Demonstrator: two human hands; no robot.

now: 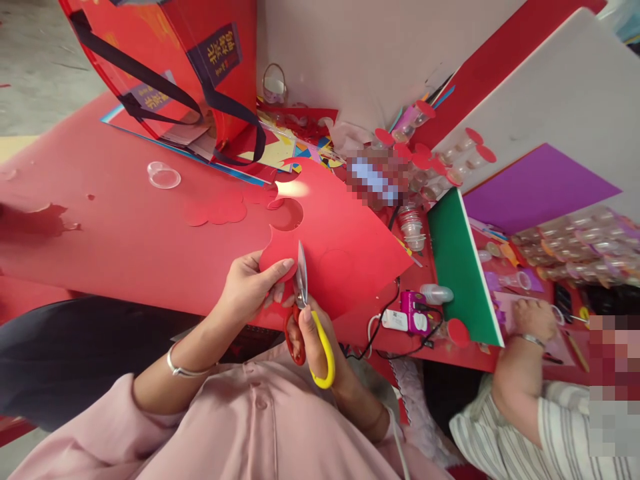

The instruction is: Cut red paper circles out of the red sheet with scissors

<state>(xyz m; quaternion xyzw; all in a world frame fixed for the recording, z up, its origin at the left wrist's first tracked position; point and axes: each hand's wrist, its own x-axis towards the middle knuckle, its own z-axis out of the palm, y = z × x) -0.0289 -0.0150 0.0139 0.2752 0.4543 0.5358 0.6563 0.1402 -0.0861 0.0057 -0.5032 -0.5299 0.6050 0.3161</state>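
My left hand (253,283) pinches the near left edge of a sheet of red paper (345,233), thumb on top. Rounded bites are cut out of the sheet's left side, and a faint circle outline shows near its middle. In my right hand (317,337) is a pair of scissors (301,280) with one yellow and one red handle loop. Their blades point away from me and lie at the paper beside my left thumb. Several cut red paper circles (220,208) lie on the table to the left, close to a clear plastic cup lid (165,177).
A red carton bag (165,53) with dark straps stands at the back left. Paper scraps (280,150) and small cups with red tops (470,157) line the back. A green board (463,267) stands at right, before a co-worker's hand (534,319). Cables and a purple box (414,313) lie nearby.
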